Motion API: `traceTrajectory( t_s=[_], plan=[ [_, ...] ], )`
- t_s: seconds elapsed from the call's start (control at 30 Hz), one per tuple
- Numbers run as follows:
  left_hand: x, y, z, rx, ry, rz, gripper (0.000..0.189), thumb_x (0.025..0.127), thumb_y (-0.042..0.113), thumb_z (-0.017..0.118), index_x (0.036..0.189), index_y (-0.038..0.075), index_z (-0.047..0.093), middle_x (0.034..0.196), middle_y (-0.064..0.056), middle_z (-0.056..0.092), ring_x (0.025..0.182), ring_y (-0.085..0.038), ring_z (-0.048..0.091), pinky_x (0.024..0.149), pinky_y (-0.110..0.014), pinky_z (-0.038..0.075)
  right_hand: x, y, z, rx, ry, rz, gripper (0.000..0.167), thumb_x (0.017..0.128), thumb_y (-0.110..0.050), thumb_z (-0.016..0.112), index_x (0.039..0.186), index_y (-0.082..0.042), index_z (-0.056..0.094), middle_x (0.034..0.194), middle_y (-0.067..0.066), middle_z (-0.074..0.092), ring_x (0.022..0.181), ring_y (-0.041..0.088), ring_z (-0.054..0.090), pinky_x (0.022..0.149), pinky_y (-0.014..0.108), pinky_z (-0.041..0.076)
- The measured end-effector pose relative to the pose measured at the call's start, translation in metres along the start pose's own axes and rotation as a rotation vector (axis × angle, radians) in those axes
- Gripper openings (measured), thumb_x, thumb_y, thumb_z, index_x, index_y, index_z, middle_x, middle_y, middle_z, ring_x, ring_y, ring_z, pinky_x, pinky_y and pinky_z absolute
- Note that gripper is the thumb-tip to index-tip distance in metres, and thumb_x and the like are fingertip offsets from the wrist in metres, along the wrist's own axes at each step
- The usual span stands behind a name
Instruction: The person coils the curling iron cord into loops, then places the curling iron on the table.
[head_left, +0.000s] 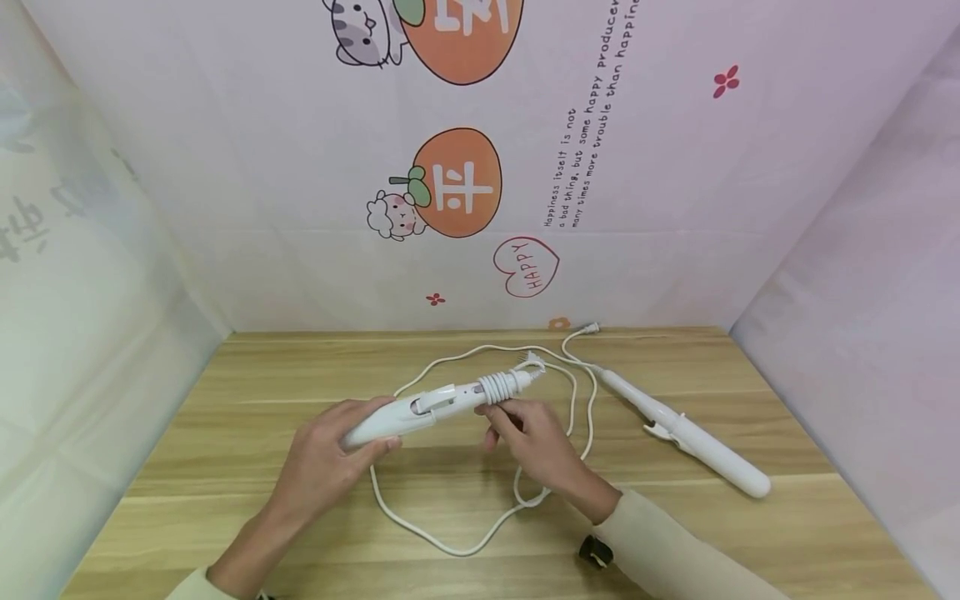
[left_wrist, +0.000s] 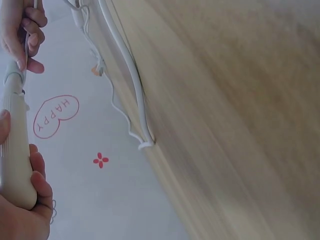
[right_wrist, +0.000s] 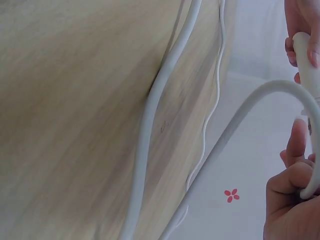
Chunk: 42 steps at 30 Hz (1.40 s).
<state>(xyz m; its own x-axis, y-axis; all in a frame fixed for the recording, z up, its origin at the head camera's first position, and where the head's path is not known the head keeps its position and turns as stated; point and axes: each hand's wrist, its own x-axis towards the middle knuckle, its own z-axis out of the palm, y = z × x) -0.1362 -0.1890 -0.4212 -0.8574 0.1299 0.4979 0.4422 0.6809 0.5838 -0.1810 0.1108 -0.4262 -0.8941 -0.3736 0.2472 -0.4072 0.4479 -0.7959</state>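
My left hand grips a white curling iron by its rounded end, thumb along the near side. It is held tilted above the table, its clip lever facing up. Several turns of white cord are wound round its far end. Just under these turns, my right hand pinches the cord, fingers curled. In the right wrist view, a length of cord arches over into that hand's fingers. The rest lies as a wide loop of cord on the table.
A second white curling iron lies on the right of the wooden table, its cord running back to a plug near the rear wall. Another plug shows just beyond the wound end. Printed white sheets wall the table in.
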Motion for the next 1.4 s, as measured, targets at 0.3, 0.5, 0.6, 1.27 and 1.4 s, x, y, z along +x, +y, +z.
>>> traceTrajectory(
  t_s=[0.3, 0.5, 0.6, 1.27, 1.4],
  plan=[
    [0.002, -0.003, 0.001, 0.093, 0.077, 0.026, 0.055, 0.08, 0.019, 0.097, 0.132, 0.017, 0.079, 0.116, -0.005, 0.082, 0.098, -0.022, 0.075, 0.077, -0.04, 0.058, -0.003, -0.003, -0.001, 0.024, -0.046, 0.038, 0.031, 0.115, -0.022, 0.057, 0.125, -0.002, 0.079, 0.073, -0.005, 0.075, 0.05, -0.003, 0.03, 0.047, 0.02, 0.026],
    [0.003, -0.007, -0.001, 0.138, 0.109, 0.047, 0.055, 0.08, 0.017, 0.097, 0.132, 0.014, 0.079, 0.117, -0.011, 0.081, 0.101, -0.029, 0.076, 0.079, -0.049, 0.06, -0.005, -0.006, -0.002, 0.043, -0.072, 0.049, 0.027, 0.115, -0.02, 0.058, 0.119, -0.004, 0.079, 0.073, -0.004, 0.075, 0.05, -0.002, 0.033, 0.047, 0.02, 0.026],
    [0.003, -0.01, -0.002, 0.158, 0.128, 0.058, 0.056, 0.079, 0.016, 0.098, 0.131, 0.014, 0.079, 0.116, -0.011, 0.081, 0.1, -0.03, 0.076, 0.079, -0.051, 0.059, -0.005, -0.008, -0.003, 0.034, -0.079, 0.056, 0.026, 0.114, -0.017, 0.057, 0.119, -0.005, 0.079, 0.074, -0.004, 0.074, 0.051, -0.001, 0.034, 0.048, 0.02, 0.027],
    [-0.006, -0.016, -0.006, 0.241, -0.026, 0.147, 0.057, 0.08, 0.021, 0.097, 0.134, 0.015, 0.077, 0.117, -0.011, 0.081, 0.102, -0.032, 0.078, 0.083, -0.052, 0.064, 0.003, -0.016, -0.025, -0.656, 0.0, -0.609, 0.023, 0.114, -0.018, 0.06, 0.095, -0.01, 0.071, 0.069, -0.009, 0.063, 0.056, -0.003, 0.045, 0.049, 0.014, 0.035],
    [-0.006, -0.019, -0.009, 0.202, -0.097, 0.173, 0.054, 0.081, 0.023, 0.096, 0.132, 0.017, 0.078, 0.115, -0.006, 0.082, 0.099, -0.023, 0.077, 0.08, -0.042, 0.062, 0.01, -0.013, -0.033, -0.803, 0.079, -0.811, 0.023, 0.112, -0.026, 0.062, 0.096, -0.013, 0.072, 0.075, -0.009, 0.067, 0.055, 0.002, 0.052, 0.045, 0.017, 0.034]
  ],
)
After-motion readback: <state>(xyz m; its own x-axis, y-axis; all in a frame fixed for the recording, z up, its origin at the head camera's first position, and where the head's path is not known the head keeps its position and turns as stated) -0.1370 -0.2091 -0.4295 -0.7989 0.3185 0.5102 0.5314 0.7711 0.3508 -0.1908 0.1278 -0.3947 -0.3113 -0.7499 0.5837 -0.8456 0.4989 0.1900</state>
